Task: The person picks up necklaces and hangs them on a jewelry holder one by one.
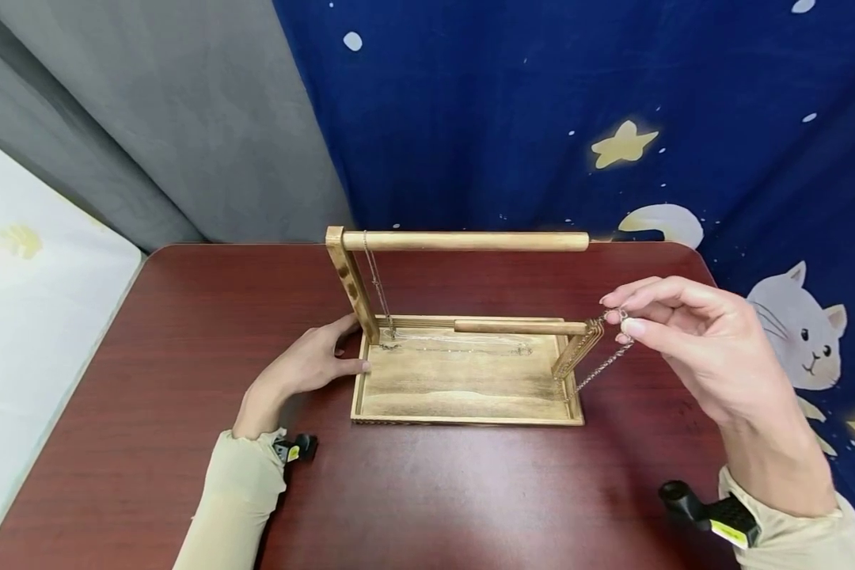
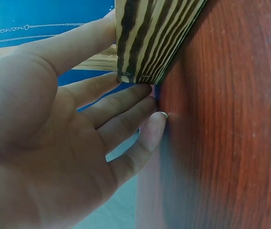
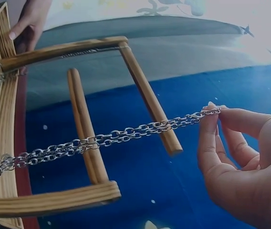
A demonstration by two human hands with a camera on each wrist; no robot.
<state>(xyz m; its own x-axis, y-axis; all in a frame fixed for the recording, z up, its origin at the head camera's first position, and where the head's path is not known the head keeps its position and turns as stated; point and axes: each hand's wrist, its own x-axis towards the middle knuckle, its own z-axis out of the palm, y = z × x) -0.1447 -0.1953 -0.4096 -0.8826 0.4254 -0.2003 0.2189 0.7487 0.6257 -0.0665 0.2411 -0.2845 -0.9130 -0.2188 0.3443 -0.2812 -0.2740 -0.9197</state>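
Observation:
My right hand pinches the end of a silver link chain between thumb and fingertips, beside a wooden jewelry stand's shorter bar. In the right wrist view, two strands of the chain run from the fingertips toward the tray's end. Whether the chain touches the bar, I cannot tell. My left hand rests at the left end of the stand's tray, its thumb on the rim. From the left wrist, the left hand's fingers look extended, touching the wooden end.
Another thin chain hangs from the stand's taller bar, near its left post. Fine chain lies along the tray's back. The stand sits on a dark red table, with a blue curtain behind.

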